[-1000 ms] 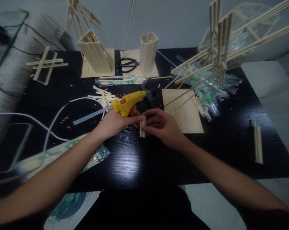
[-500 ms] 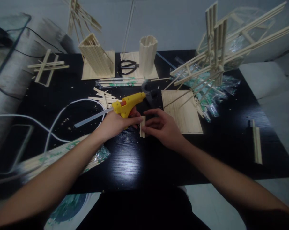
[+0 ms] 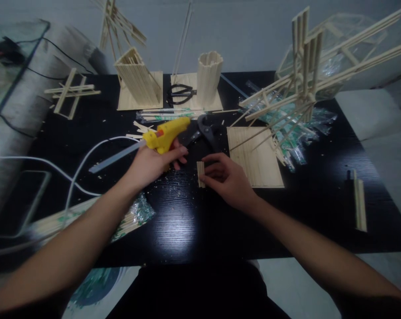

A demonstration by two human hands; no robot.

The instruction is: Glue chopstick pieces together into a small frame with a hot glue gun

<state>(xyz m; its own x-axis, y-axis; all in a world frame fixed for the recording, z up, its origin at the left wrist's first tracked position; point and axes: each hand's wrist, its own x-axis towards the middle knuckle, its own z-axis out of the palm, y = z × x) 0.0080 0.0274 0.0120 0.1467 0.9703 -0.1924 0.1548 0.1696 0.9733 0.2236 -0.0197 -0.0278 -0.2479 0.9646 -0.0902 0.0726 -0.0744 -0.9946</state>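
A yellow hot glue gun (image 3: 165, 133) is gripped in my left hand (image 3: 152, 161), its nozzle pointing up and to the right. A long clear glue stick (image 3: 116, 158) juts from its rear. My right hand (image 3: 229, 177) pinches a small bundle of short wooden sticks (image 3: 201, 174), held upright at its left side above the black table. Between the hands there is a gap. Just beyond them lies a dark pair of pliers (image 3: 205, 130). A flat wooden stick panel (image 3: 255, 161) rests behind my right hand, partly covered by it.
At the back stand two hollow stick towers (image 3: 139, 79) (image 3: 210, 77) on square bases, with black scissors (image 3: 181, 94) between. A stick framework (image 3: 303, 75) rises at right. A white cable (image 3: 77, 168) loops at left near wrapped sticks (image 3: 130, 223). Two sticks (image 3: 360, 204) lie far right.
My left hand has moved left with the glue gun, away from the stick bundle it was touching. My right hand keeps hold of the bundle. The whole view has shifted slightly.
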